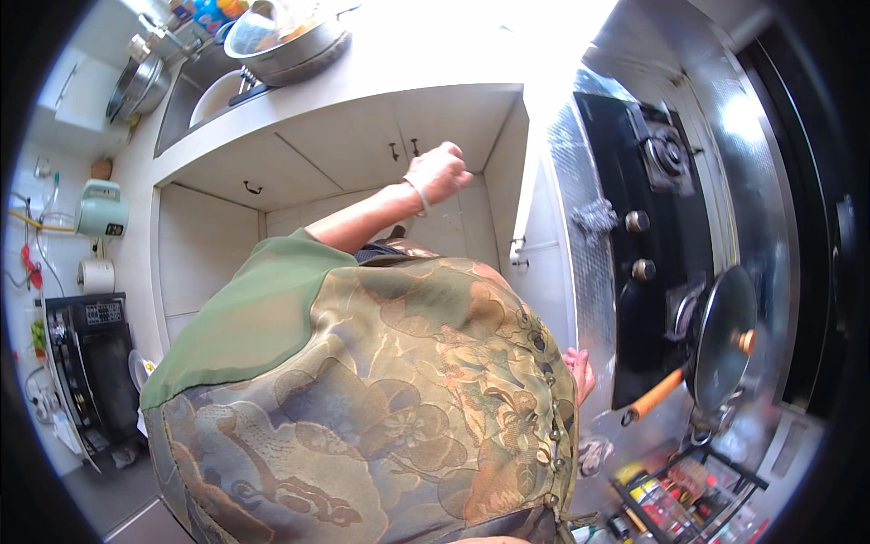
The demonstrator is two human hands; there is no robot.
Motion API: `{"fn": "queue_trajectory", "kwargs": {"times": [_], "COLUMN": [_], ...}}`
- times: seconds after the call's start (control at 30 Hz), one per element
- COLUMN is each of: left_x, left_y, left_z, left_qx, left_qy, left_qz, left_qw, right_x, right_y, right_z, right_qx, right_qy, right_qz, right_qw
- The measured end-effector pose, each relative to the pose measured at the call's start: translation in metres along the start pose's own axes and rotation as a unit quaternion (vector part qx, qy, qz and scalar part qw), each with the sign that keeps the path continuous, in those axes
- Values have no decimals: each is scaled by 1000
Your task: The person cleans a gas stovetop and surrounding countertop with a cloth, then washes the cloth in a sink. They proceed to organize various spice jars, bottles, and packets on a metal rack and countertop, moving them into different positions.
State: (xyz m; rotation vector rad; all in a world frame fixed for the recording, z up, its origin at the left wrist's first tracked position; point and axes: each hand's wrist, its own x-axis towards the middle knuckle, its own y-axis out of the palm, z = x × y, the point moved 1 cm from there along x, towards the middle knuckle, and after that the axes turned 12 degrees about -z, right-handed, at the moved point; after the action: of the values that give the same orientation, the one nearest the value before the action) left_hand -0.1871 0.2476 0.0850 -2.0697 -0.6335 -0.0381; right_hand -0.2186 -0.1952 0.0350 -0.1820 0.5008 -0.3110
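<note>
My left hand point(438, 175), with a pale bangle at the wrist, is closed in a loose fist in front of the white cabinet doors point(367, 139); no object shows in it. At the right side of my patterned garment, part of my right hand point(579, 372) shows beside the stove counter's edge, the rest hidden by the cloth. Right of that hand, a lidded pan point(724, 340) with an orange wooden handle point(656, 394) sits on the black gas hob point(652, 292). A metal bowl point(292, 54) with something in it stands on the counter by the sink.
A crumpled silvery wad point(595, 217) lies by the hob's knobs. Lower right stands a black rack point(686, 489) of bottles and packets. The sink point(197, 88) holds a pale basin point(217, 98). At left are a mint-green appliance point(102, 209) and a black oven-like appliance point(98, 381).
</note>
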Motion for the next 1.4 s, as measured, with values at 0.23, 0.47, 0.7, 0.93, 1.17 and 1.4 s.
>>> {"fn": "queue_trajectory", "kwargs": {"times": [0.23, 0.47, 0.7, 0.93, 1.17, 1.4], "left_x": [19, 83, 169, 190, 161, 223], "left_y": [-141, -336, -348, -330, -354, -338], "left_z": [184, 348, 453, 480, 566, 450], "left_qx": [-206, -237, -265, -390, -473, -454], "left_qy": [-269, -255, -396, -370, -412, -424], "left_qz": [-132, -537, -258, -209, -215, -158], "left_qw": [931, 768, 840, 817, 749, 767], "right_x": [-22, -69, -100, -107, -123, -101], "right_y": [216, 448, 667, 731, 741, 651], "right_z": [109, 224, 263, 258, 233, 243], "right_qx": [-206, -123, -20, -32, -29, 67], "right_qy": [-336, -184, 60, -79, -78, 1], "right_qz": [113, 398, 384, 275, 291, 264], "right_qw": [912, 890, 921, 958, 953, 962]}}
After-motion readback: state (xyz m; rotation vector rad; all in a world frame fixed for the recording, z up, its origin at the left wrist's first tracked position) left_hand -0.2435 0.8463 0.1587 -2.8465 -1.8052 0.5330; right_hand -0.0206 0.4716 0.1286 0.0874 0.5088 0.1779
